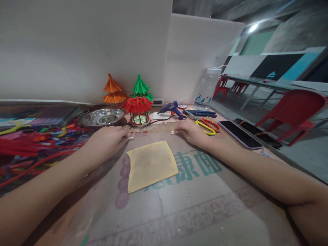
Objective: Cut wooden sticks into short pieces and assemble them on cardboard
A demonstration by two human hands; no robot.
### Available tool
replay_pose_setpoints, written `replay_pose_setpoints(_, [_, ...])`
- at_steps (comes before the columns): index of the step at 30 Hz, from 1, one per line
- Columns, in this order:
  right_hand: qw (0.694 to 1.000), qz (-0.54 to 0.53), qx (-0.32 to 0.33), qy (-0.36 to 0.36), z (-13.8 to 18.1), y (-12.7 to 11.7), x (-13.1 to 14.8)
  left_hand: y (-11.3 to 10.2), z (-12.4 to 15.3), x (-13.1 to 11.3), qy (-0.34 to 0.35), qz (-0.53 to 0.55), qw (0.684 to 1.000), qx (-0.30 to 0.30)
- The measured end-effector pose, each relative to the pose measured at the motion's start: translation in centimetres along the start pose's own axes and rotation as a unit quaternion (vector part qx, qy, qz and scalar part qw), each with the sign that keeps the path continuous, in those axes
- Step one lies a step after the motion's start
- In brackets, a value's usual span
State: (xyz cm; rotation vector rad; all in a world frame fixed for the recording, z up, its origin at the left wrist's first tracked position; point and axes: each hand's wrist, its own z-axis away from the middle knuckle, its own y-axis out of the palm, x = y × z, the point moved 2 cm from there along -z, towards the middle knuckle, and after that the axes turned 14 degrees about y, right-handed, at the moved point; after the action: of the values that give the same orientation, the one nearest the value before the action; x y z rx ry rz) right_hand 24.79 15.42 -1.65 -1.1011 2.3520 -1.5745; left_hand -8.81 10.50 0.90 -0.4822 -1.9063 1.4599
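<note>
My left hand (110, 139) is closed, with a small pale stick-like piece (131, 138) at its fingertips. My right hand (191, 132) pinches another small pale piece (172, 132), which looks notched; its exact kind is too small to make out. Between and below the hands a square of yellow sandpaper-like sheet (152, 165) lies on the printed board (194, 201), apart from both. Just beyond them stands a little pavilion with a red fringed roof (138, 105) and a pale base.
Orange (112, 89) and green (139, 85) tiered models stand behind. A metal dish (102, 117) and colourful pipe cleaners (33, 147) lie left. A blue glue gun (172, 108), scissors (206, 126), phone (239, 135) and water bottle (207, 89) are at the right.
</note>
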Motion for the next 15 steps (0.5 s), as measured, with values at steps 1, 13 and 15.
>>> replay_pose_setpoints(1, [1.000, 0.002, -0.002, 0.008, 0.0, 0.0, -0.1, 0.0, 0.0, 0.0, 0.001, -0.001, 1.000, 0.001])
replay_pose_setpoints(13, [0.993, -0.049, -0.062, 0.091, 0.1, -1.2, 0.8, -1.0, -0.3, -1.6, -0.007, 0.027, 0.999, -0.023])
replay_pose_setpoints(15, [0.989, -0.071, -0.062, 0.114, 0.3, -1.7, 2.1, -1.8, -0.3, -3.1, -0.003, 0.085, 0.994, -0.067])
